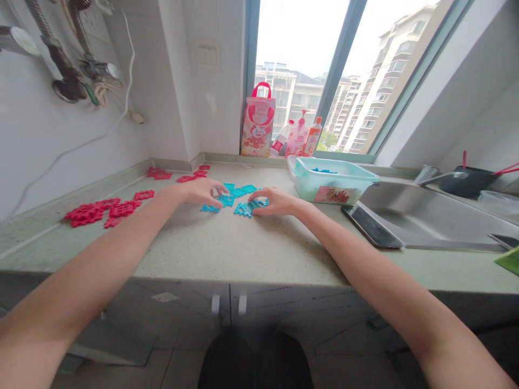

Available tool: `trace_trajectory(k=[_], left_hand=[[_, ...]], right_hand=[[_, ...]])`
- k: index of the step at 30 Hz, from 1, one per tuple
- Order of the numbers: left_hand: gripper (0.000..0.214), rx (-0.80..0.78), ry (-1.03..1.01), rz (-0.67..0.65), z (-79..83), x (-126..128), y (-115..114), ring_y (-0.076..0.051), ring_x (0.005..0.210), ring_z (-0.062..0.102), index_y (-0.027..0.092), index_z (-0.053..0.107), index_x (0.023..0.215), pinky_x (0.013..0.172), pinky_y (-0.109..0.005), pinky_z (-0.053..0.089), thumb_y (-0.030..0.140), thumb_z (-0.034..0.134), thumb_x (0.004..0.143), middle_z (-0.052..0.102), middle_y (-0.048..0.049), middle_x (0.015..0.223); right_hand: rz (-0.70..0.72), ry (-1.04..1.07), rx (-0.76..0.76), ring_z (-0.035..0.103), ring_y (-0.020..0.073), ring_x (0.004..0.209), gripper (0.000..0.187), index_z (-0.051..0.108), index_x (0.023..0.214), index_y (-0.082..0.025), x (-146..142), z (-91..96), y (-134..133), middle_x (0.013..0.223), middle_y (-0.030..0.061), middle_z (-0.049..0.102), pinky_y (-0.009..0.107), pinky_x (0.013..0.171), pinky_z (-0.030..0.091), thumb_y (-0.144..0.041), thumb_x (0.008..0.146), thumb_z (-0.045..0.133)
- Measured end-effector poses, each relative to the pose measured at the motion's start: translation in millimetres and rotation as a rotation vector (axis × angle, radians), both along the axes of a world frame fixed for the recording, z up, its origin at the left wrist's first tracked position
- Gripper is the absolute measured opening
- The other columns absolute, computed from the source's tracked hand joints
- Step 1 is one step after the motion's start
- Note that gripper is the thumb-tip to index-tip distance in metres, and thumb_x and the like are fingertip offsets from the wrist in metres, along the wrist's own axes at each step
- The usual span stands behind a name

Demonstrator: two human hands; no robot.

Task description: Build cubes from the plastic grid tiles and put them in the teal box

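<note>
I have my left hand (200,190) spread loosely over the blue puzzle pieces (239,192) on the counter (243,248), my right hand (275,202) pinching one piece.

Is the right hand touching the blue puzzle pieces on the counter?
Touching. The head view shows the right hand with its fingers curled over the nearest of the blue puzzle pieces, no gap between them.

no legible text, bag (258,121) and bottle (312,137) labels blurred
</note>
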State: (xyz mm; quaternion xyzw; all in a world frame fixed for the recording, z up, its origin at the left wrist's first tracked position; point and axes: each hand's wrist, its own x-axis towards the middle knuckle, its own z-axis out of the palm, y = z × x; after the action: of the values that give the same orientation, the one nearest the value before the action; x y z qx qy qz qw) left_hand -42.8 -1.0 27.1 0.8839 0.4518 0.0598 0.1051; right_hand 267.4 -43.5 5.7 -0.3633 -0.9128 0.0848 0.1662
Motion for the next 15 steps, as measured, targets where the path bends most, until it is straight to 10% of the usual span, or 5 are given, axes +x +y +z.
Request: trace_trajectory(k=[15], left_hand=[[0.061,0.026,0.086,0.115,-6.5,-6,5,-0.026,0.090,0.070,0.027,0.079,0.095,0.073,-0.031,0.049,0.080,0.076,0.066,0.078,-0.0061,0.097]], right_hand=[[-0.157,-0.027,0.077,0.072,0.0257,0.104,0.033,0.079,0.113,-0.018,11,-2.4,10,0.115,0.0101,0.078,0.035,0.094,0.053,-0.039,0.087,0.079]])
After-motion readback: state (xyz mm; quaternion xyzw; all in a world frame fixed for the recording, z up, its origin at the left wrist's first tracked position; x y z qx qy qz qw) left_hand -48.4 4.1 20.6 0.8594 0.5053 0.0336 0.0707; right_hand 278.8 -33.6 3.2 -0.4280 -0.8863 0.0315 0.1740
